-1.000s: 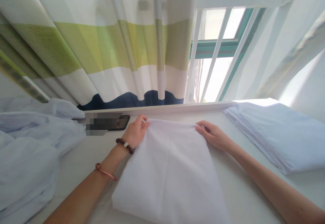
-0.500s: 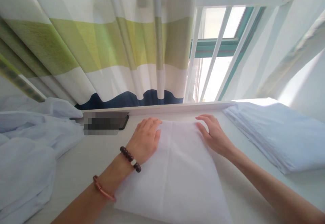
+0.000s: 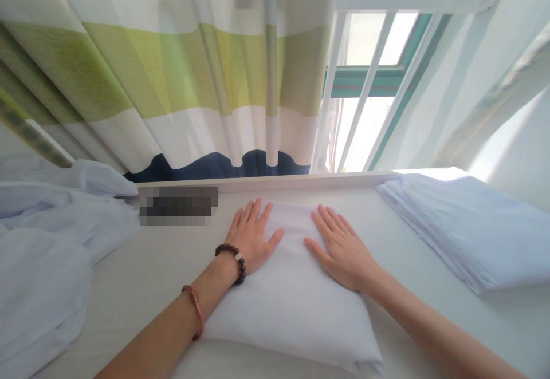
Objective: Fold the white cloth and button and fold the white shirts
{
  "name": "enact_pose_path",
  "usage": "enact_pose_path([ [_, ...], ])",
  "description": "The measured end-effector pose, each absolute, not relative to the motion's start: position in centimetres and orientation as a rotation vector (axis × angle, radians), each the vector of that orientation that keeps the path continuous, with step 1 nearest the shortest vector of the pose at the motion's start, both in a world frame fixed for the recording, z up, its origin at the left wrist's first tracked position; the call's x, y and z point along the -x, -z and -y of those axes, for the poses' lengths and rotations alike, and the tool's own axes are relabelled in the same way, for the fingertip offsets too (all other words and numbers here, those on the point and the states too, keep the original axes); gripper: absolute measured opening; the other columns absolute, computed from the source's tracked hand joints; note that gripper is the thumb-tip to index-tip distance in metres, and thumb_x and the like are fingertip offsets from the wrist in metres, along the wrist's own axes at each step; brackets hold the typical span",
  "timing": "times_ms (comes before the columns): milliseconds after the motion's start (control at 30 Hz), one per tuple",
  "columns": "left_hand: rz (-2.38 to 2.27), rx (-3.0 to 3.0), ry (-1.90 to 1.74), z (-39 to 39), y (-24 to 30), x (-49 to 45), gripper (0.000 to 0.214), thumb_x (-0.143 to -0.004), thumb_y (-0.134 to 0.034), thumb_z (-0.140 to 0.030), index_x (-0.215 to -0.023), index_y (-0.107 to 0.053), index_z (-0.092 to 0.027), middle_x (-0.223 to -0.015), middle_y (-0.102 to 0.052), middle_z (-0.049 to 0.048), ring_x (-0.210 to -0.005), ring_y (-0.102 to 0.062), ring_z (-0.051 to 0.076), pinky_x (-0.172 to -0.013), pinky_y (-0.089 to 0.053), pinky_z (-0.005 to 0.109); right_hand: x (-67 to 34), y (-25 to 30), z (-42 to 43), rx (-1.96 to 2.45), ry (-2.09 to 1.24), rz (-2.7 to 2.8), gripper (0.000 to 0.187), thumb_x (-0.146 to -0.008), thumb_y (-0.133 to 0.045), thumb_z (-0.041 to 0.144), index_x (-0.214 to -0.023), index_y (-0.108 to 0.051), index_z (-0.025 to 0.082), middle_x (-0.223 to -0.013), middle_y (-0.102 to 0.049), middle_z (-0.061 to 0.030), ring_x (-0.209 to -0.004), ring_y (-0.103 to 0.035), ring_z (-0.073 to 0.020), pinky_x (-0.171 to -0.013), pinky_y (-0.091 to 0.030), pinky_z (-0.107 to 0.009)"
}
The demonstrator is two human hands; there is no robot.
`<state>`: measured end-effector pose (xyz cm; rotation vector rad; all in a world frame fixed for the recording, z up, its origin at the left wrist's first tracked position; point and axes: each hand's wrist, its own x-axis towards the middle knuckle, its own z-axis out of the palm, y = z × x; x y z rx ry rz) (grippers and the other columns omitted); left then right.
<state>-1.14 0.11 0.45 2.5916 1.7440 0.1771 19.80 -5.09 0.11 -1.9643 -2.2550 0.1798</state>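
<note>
A white folded cloth lies on the white surface in front of me, narrower at its far end. My left hand rests flat on its far left part, fingers spread and pointing away from me. On that wrist are a dark bead bracelet and a copper-coloured bangle. My right hand lies flat on the far right part, its thumb held apart from the fingers. Both palms face down on the fabric, with a gap of smooth cloth between the thumbs.
A folded white cloth stack sits at the right. Loose, rumpled white fabric is heaped at the left. Near the back ledge lies a pixelated dark object. Beyond hang a green-and-white curtain and a white railing.
My hands have gone from curled at the cloth's far edges to flat on top of it, closer together. The near edge of the cloth now shows, folded and thicker.
</note>
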Motion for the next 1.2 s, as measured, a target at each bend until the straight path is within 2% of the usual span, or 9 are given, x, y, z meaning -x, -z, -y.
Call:
enact_pose_path([
  [200,-1.755,-2.584,-0.213,0.0,-0.3,1.0,0.071,-0.091,-0.033,-0.058,-0.148,-0.028,-0.016,-0.155,-0.022,0.0156,-0.143,-0.019,0.030,-0.115,-0.017,0.051,-19.1,-1.2,8.2,1.912,-0.116,2.257,0.076,-0.093,-0.025,0.059,-0.146,-0.031,0.005,-0.155,-0.017,-0.0174,-0.143,-0.010,-0.0283,-0.116,-0.016,-0.048],
  [400,-1.726,-2.592,-0.277,-0.7,-0.1,1.2,0.068,-0.091,-0.037,-0.056,-0.147,-0.032,-0.017,-0.154,-0.024,0.0149,-0.142,-0.022,0.031,-0.114,-0.019,0.052,-19.4,0.4,12.6,1.641,-0.071,2.380,0.070,-0.094,-0.030,0.056,-0.147,-0.030,0.010,-0.154,-0.021,-0.0139,-0.143,-0.016,-0.0270,-0.116,-0.020,-0.049],
  [600,-1.641,-2.802,-0.234,3.2,-1.2,1.6,0.058,-0.095,-0.029,-0.047,-0.141,-0.042,-0.013,-0.152,-0.030,0.0128,-0.144,-0.016,0.029,-0.116,-0.009,0.052,-19.7,-0.5,11.6,1.676,-0.119,2.372,0.068,-0.094,-0.032,0.054,-0.145,-0.036,0.008,-0.152,-0.028,-0.0154,-0.141,-0.023,-0.0283,-0.115,-0.023,-0.048],
  [700,-1.487,-2.841,-0.206,5.9,-0.8,2.8,0.061,-0.096,-0.025,-0.052,-0.143,-0.039,-0.017,-0.153,-0.030,0.0097,-0.143,-0.019,0.029,-0.116,-0.014,0.051,-19.8,-1.2,10.9,1.730,-0.134,2.330,0.064,-0.096,-0.029,0.051,-0.142,-0.041,0.009,-0.150,-0.033,-0.0145,-0.140,-0.028,-0.0278,-0.114,-0.026,-0.047],
  [867,-1.372,-2.850,-0.225,6.4,0.5,4.8,0.060,-0.096,-0.027,-0.051,-0.149,-0.026,-0.022,-0.156,-0.022,0.0054,-0.143,-0.019,0.026,-0.116,-0.020,0.047,-20.0,0.0,10.5,1.731,-0.089,2.321,0.069,-0.096,-0.026,0.054,-0.147,-0.030,0.008,-0.154,-0.020,-0.0142,-0.143,-0.017,-0.0267,-0.115,-0.022,-0.048],
  [967,-1.363,-2.862,-0.258,6.0,1.2,5.2,0.060,-0.096,-0.028,-0.050,-0.149,-0.025,-0.023,-0.156,-0.022,0.0045,-0.143,-0.019,0.026,-0.115,-0.021,0.047,-20.0,0.6,10.6,1.705,-0.072,2.342,0.067,-0.096,-0.027,0.052,-0.147,-0.030,0.008,-0.154,-0.021,-0.0144,-0.143,-0.018,-0.0267,-0.115,-0.022,-0.047],
  [1033,-1.390,-2.861,-0.256,6.2,1.3,5.0,0.060,-0.096,-0.027,-0.051,-0.149,-0.027,-0.022,-0.155,-0.024,0.0051,-0.143,-0.021,0.027,-0.115,-0.022,0.047,-19.9,-0.1,10.3,1.709,-0.049,2.352,0.067,-0.095,-0.031,0.052,-0.145,-0.035,0.007,-0.152,-0.028,-0.0162,-0.141,-0.023,-0.0285,-0.114,-0.024,-0.047],
  [1100,-1.421,-2.856,-0.238,6.5,0.9,4.5,0.061,-0.095,-0.027,-0.053,-0.146,-0.033,-0.021,-0.153,-0.029,0.0076,-0.141,-0.026,0.029,-0.113,-0.025,0.048,-19.6,-1.7,9.5,1.744,-0.027,2.366,0.057,-0.095,-0.035,0.046,-0.135,-0.049,0.008,-0.144,-0.044,-0.0180,-0.134,-0.038,-0.0308,-0.109,-0.031,-0.048],
  [1200,-1.471,-2.836,-0.188,6.2,-1.2,3.0,0.060,-0.094,-0.026,-0.054,-0.135,-0.050,-0.019,-0.140,-0.049,0.0128,-0.129,-0.045,0.033,-0.105,-0.035,0.050,-18.8,-4.7,7.5,1.883,-0.038,2.419,0.039,-0.096,-0.034,0.029,-0.105,-0.067,0.011,-0.110,-0.066,-0.0184,-0.104,-0.061,-0.0305,-0.091,-0.045,-0.045],
])
